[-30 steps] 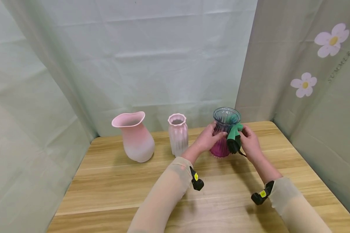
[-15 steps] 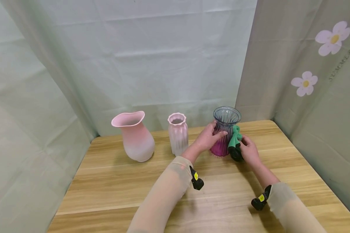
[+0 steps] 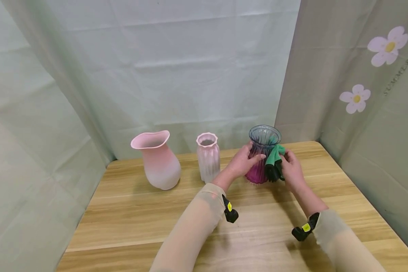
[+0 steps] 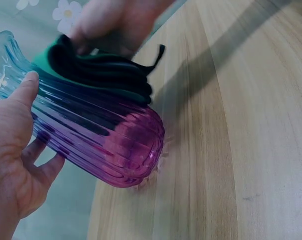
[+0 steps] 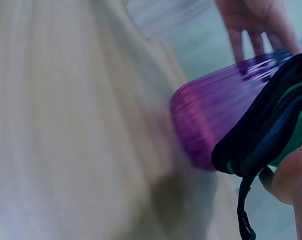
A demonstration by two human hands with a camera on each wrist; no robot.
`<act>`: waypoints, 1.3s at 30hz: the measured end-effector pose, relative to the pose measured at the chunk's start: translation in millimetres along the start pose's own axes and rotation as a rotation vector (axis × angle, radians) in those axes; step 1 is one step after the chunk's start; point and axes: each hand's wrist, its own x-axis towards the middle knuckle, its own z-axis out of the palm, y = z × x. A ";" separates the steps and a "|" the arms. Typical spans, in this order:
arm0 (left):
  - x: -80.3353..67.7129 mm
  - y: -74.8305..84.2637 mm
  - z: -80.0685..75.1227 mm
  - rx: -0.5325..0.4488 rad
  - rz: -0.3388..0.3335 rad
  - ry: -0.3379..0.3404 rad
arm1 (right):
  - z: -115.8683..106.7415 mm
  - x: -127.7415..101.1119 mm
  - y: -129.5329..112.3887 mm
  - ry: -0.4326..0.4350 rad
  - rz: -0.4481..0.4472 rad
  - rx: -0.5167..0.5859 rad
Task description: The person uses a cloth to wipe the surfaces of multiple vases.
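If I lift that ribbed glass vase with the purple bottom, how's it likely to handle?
The glass vase looks rigid and probably breakable, being clear ribbed glass. Its ribs may aid grip, though the glossy surface could be slippery. It is tall with a narrow neck, so a sideways push might tip it; the left hand steadies it while the right hand presses a green cloth against it.

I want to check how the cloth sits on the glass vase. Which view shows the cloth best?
The left wrist view: the cloth lies sharp and folded against the vase side, pressed by the right hand. The head view shows it small, green and black. The right wrist view shows it close but blurred, partly cut off.
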 end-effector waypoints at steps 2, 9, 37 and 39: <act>-0.7 1.0 -0.8 0.004 -0.014 -0.006 | 3.0 2.4 -10.0 -0.010 -0.011 0.086; -2.1 0.7 -0.9 0.018 -0.031 -0.009 | 6.6 9.2 -39.0 -0.006 -0.018 0.388; -3.9 1.3 -0.5 0.020 -0.031 0.001 | 8.2 1.7 -24.3 0.022 -0.079 0.194; -3.4 1.4 -0.1 0.018 -0.018 0.003 | 5.2 0.4 -19.8 -0.002 -0.104 0.134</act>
